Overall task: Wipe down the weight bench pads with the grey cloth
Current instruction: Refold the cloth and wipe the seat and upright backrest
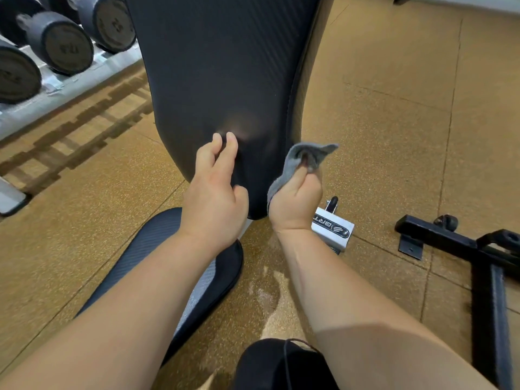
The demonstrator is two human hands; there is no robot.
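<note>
The black back pad (225,66) of the weight bench runs up the middle of the view, narrowing toward me. The black seat pad (157,249) lies below it, partly under my left forearm. My left hand (216,190) rests on the lower left edge of the back pad, fingers apart, holding nothing. My right hand (298,201) is just off the pad's lower right edge, closed on the bunched grey cloth (306,156), which sticks up above my fingers. The cloth is beside the pad; I cannot tell whether it touches it.
Several black dumbbells (64,43) sit on a grey rack (70,88) at the upper left. A white bench frame piece with a logo (333,229) shows under my right hand. A black metal frame (484,257) lies on the brown tiled floor (394,122) at the right.
</note>
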